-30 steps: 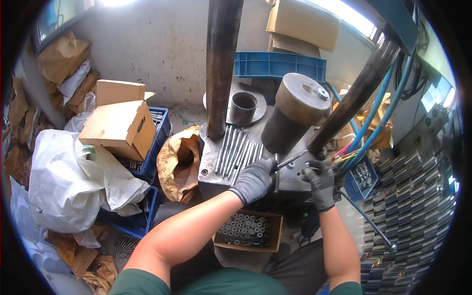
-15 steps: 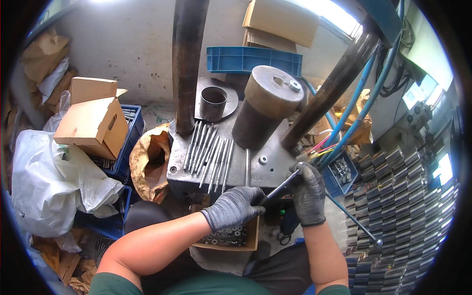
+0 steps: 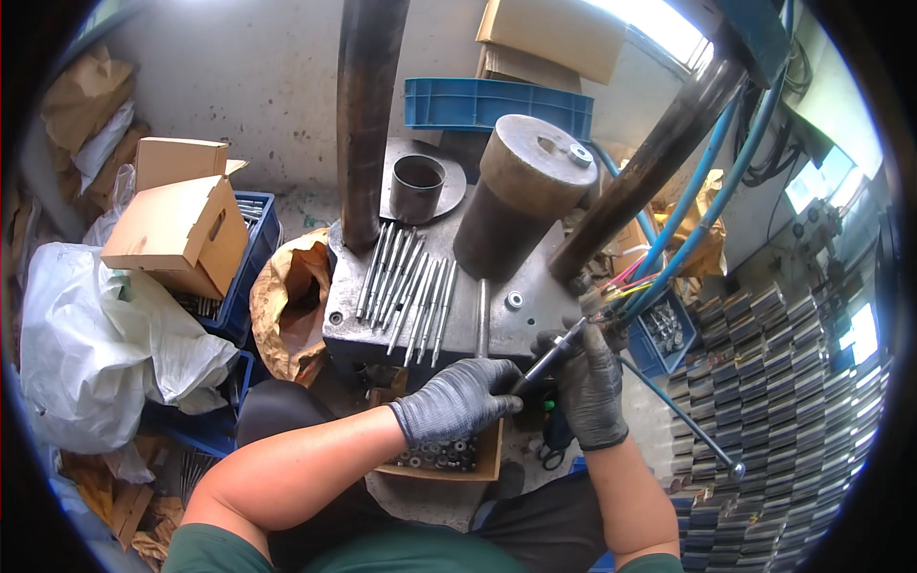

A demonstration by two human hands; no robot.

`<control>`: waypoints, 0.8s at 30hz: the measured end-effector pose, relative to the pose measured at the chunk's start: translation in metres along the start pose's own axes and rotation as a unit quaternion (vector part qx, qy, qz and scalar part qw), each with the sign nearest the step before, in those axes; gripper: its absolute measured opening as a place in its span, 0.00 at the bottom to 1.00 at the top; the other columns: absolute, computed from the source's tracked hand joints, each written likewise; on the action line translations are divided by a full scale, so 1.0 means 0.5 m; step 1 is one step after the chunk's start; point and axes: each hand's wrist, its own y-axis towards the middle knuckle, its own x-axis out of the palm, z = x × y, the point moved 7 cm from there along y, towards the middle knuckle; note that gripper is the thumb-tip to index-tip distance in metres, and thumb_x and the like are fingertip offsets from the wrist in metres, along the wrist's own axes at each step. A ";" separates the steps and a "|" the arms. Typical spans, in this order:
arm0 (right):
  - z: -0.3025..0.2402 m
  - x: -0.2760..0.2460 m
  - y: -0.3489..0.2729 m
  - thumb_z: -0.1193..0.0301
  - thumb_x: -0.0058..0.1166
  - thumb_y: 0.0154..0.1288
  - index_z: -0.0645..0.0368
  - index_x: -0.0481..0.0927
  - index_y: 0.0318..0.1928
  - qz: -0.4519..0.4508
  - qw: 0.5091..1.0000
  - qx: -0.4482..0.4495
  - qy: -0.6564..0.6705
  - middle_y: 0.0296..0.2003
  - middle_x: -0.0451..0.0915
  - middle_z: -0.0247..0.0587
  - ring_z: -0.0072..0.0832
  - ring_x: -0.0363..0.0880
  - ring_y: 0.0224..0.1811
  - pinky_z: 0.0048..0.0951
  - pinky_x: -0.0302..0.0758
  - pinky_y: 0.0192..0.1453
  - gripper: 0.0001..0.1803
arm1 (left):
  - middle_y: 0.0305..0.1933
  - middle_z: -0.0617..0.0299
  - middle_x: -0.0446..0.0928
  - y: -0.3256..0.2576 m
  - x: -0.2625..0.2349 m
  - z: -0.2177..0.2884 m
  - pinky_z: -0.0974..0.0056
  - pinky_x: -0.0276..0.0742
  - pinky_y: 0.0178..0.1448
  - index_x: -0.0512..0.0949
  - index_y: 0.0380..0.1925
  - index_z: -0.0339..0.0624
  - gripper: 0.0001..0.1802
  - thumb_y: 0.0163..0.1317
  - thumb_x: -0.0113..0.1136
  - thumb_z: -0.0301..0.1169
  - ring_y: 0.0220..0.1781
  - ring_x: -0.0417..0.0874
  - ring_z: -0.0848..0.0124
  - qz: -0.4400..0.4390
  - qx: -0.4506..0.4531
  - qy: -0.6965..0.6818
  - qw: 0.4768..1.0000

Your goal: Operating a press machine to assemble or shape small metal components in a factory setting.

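My left hand [image 3: 460, 401], in a grey knit glove, is closed around the dark lower end of a slanting metal rod [image 3: 552, 359]. The gloved right hand [image 3: 592, 392] has its fingers closed about the rod's upper part, the thumb along it. The bright tip points up and to the right. Just beyond the hands stands a heavy steel block [image 3: 449, 250]. Several slim silver rods [image 3: 406, 296] lie side by side on its left part, and another rod [image 3: 483, 320] lies apart near the middle. A small round bushing [image 3: 514, 301] sits to the right of that one.
A thick steel cylinder [image 3: 521, 196] and a short tube [image 3: 417, 189] stand on the block between two dark columns [image 3: 361, 124]. An open carton of small round parts [image 3: 439, 456] sits below my left hand. Blue hoses [image 3: 707, 220] hang at the right, beside stacked metal pieces [image 3: 774, 411].
My right hand has moved slightly down and left along the rod, and its fingers have shifted. The ring-like piece seen at the rod's upper end no longer shows. My left hand keeps its hold.
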 end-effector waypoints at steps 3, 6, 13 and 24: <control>0.009 0.008 -0.003 0.63 0.57 0.80 0.62 0.79 0.61 -0.033 0.999 -0.004 -0.029 0.47 0.86 0.46 0.35 0.85 0.51 0.39 0.80 0.62 0.19 | 0.42 0.51 0.86 -0.003 0.002 0.004 0.58 0.81 0.57 0.81 0.52 0.35 0.17 0.72 0.68 0.36 0.47 0.85 0.69 0.007 0.016 0.056 0.998; 0.009 0.018 -0.009 0.61 0.57 0.80 0.63 0.79 0.61 -0.052 0.998 -0.019 -0.028 0.44 0.85 0.44 0.34 0.85 0.49 0.38 0.81 0.59 0.20 | 0.42 0.50 0.85 -0.003 0.011 -0.002 0.57 0.81 0.56 0.81 0.52 0.35 0.16 0.72 0.67 0.35 0.47 0.86 0.66 -0.003 0.021 0.038 0.999; 0.021 0.031 -0.024 0.55 0.54 0.82 0.62 0.80 0.60 -0.043 0.997 -0.005 -0.062 0.43 0.84 0.41 0.33 0.84 0.48 0.38 0.82 0.56 0.23 | 0.45 0.49 0.84 -0.016 0.009 0.006 0.56 0.81 0.59 0.80 0.53 0.34 0.16 0.72 0.67 0.34 0.49 0.86 0.62 0.023 0.047 0.024 0.998; 0.017 0.030 -0.029 0.59 0.51 0.84 0.61 0.83 0.61 -0.118 0.949 0.042 -0.289 0.45 0.87 0.36 0.23 0.84 0.46 0.27 0.79 0.54 0.20 | 0.52 0.42 0.83 -0.021 -0.004 0.031 0.50 0.81 0.63 0.78 0.58 0.34 0.22 0.70 0.68 0.35 0.57 0.85 0.46 0.086 0.049 0.156 0.983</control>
